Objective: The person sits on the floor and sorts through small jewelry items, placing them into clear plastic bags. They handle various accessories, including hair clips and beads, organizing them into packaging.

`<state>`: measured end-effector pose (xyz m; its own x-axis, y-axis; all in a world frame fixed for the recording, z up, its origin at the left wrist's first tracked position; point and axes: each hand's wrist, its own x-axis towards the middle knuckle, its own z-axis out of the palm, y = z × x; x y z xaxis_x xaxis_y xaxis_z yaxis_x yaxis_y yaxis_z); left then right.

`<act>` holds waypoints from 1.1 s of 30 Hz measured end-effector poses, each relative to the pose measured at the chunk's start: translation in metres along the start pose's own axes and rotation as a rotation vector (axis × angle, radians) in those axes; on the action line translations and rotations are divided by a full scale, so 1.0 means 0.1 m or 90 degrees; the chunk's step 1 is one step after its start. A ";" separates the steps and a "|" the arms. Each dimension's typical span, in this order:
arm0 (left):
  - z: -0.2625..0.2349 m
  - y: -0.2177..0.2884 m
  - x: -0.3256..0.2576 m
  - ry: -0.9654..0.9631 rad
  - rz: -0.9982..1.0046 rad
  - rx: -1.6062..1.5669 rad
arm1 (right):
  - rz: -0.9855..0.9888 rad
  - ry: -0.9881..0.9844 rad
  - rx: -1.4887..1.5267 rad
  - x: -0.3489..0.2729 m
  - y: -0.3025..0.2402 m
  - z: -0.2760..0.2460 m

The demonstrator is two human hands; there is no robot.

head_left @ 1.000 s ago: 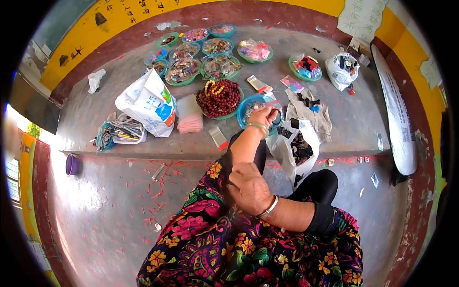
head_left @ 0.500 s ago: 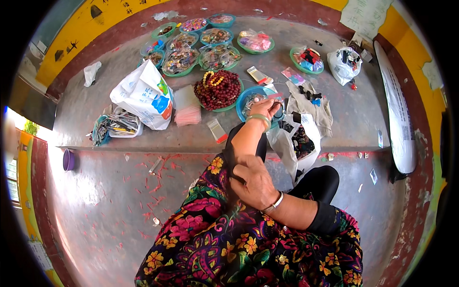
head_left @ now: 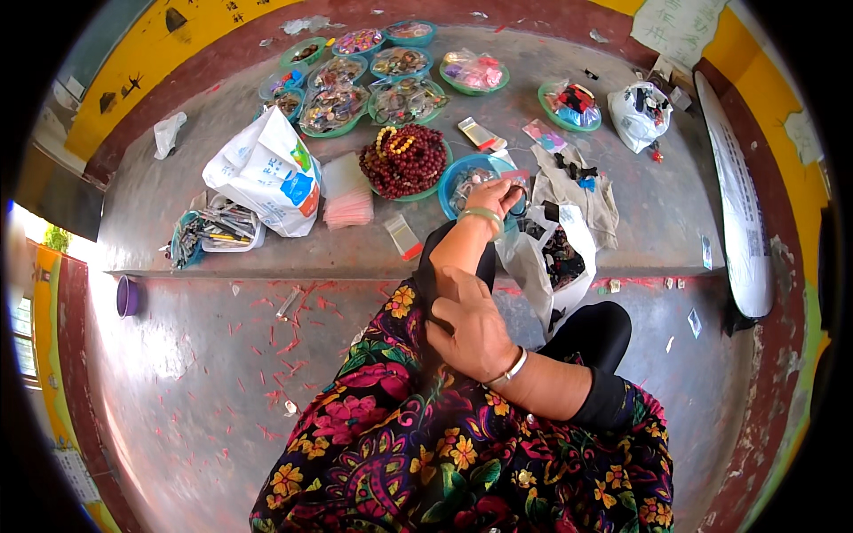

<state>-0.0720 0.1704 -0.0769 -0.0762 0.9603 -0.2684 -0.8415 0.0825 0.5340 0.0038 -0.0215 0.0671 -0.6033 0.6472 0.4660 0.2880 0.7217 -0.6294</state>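
Head camera view: the left hand [head_left: 493, 197] is held over a blue basin [head_left: 443, 194] of small items, its fingers closed, with a dark loop [head_left: 522, 206] (too small to identify) apparently pinched at the tips, above the basin's right edge. The right hand [head_left: 473, 330] is laid against the left forearm [head_left: 458, 250], fingers partly bent; whether anything is gripped cannot be told. The basin is flanked by heaped dark-red beads [head_left: 407, 173] and an open white bag [head_left: 577, 291].

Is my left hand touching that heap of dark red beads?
Apart. The head view shows it: part of the blue basin lies visible between the left hand and the heap of dark red beads.
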 end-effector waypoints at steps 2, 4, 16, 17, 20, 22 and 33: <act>0.01 -0.01 -0.01 -0.003 0.000 0.006 | 0.025 -0.009 0.021 -0.01 0.03 0.03; 0.01 -0.03 -0.03 -0.022 0.000 0.012 | 0.059 -0.052 0.055 -0.05 0.02 0.02; 0.00 -0.04 -0.04 -0.036 -0.008 0.024 | 0.064 -0.039 0.070 -0.06 0.08 0.06; 0.00 -0.04 -0.04 -0.036 -0.007 0.028 | 0.084 -0.055 0.099 -0.08 0.08 0.07; -0.01 -0.04 -0.02 -0.031 -0.007 0.031 | 0.131 -0.138 0.119 -0.10 0.04 0.04; -0.02 -0.05 -0.02 -0.023 -0.010 0.029 | 0.079 -0.105 0.035 -0.03 0.03 -0.01; 0.01 -0.05 -0.07 -0.065 -0.017 0.043 | 0.119 -0.104 0.107 -0.15 0.10 0.06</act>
<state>-0.0663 0.1631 -0.0769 0.0039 0.9795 -0.2014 -0.8046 0.1227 0.5810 0.0109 -0.0257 0.0504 -0.6674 0.7066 0.2351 0.2860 0.5348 -0.7951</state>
